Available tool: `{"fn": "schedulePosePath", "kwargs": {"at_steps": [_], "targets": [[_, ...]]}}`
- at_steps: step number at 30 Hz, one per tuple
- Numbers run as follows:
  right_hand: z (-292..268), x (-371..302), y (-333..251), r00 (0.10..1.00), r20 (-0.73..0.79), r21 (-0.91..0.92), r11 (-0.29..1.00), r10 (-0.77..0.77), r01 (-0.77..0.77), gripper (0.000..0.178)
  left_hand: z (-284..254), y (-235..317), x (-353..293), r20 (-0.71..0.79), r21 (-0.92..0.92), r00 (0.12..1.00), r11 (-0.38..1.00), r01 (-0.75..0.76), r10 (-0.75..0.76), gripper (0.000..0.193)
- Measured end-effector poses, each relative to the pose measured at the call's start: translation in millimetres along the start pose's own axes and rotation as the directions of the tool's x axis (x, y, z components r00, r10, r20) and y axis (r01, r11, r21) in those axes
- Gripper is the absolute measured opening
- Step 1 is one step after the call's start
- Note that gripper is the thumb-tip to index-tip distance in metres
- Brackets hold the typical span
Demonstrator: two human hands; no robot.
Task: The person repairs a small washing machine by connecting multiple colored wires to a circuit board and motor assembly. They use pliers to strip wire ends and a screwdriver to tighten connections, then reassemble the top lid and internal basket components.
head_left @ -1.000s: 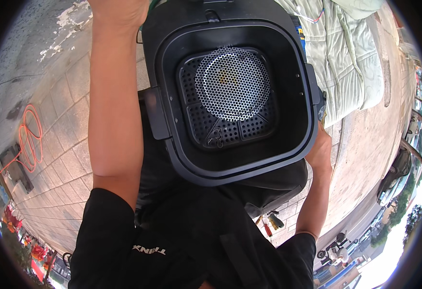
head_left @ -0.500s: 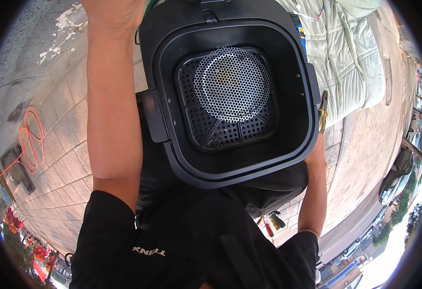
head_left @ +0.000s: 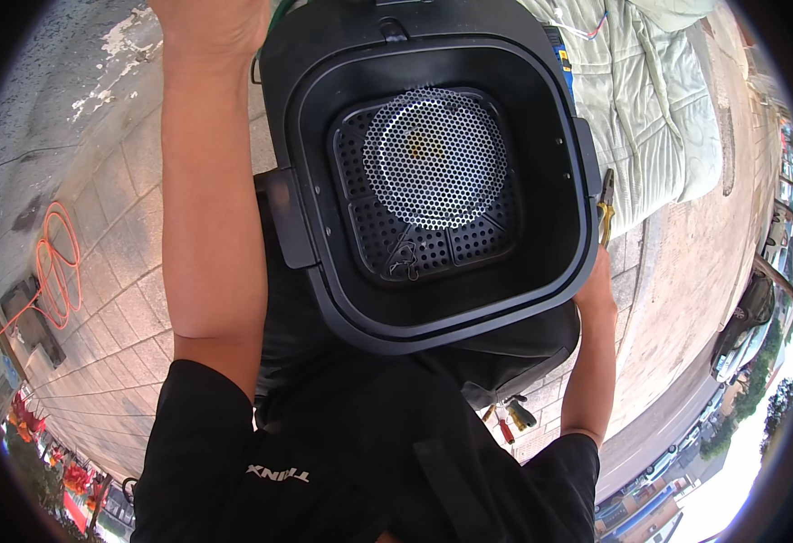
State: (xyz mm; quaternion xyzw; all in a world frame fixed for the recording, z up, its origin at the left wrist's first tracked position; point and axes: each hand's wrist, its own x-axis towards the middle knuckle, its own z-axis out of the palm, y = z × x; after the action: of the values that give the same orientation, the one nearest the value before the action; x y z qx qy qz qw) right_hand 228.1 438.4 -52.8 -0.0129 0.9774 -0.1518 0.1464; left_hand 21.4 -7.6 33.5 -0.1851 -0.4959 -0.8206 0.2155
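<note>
A black air fryer basket (head_left: 451,330) with a square, rounded rim lies in front of me, over my lap. A round silver perforated metal disc (head_left: 434,158) rests inside on the slotted bottom plate, and a small bent wire clip (head_left: 404,262) lies near it. My left hand (head_left: 211,23) reaches past the basket's far left side, its fingers cut off by the frame's top edge. Beside the basket's right wall is my right hand (head_left: 597,282), partly hidden by the rim. Yellow-handled pliers (head_left: 606,213) stick up out of it, jaws pointing away from me.
A pale green quilted cloth (head_left: 654,127) lies at the far right, with a blue and yellow object (head_left: 563,63) at its edge. Screwdrivers (head_left: 506,429) lie by my right knee. An orange hose (head_left: 55,262) is coiled on the paving at left. Parked cars stand far right.
Almost nothing differs. My left forearm has shifted very slightly to the left, and the pliers by my right hand have moved a touch. The basket and disc keep their place.
</note>
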Motion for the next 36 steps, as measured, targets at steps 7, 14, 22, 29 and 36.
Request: {"fn": "schedulePosePath", "kwargs": {"at_steps": [7,14,22,29,36], "targets": [[-74,7,-57,0.973,-0.209,-0.181,0.974,0.094,-0.134,0.015,-4,-2,1,-0.052,0.143,0.998,0.99,-0.011,0.019,0.03],[-113,65,-178,0.92,-0.082,0.219,0.893,-0.384,0.392,0.015,-1,-4,-2,-0.039,0.107,0.999,0.994,0.006,-0.002,0.032],[-38,174,-219,0.763,0.384,0.046,0.836,-0.52,0.547,0.018,0,6,1,-0.039,0.175,0.999,0.984,-0.021,0.029,0.04],[-34,178,-227,0.748,0.456,0.066,0.856,-0.482,0.512,0.017,-4,4,-1,-0.014,0.134,1.0,0.991,-0.009,0.011,0.038],[-32,178,-228,0.729,0.512,0.047,0.862,-0.454,0.504,0.014,-9,2,1,-0.004,0.192,0.999,0.981,-0.036,0.038,0.043]]}}
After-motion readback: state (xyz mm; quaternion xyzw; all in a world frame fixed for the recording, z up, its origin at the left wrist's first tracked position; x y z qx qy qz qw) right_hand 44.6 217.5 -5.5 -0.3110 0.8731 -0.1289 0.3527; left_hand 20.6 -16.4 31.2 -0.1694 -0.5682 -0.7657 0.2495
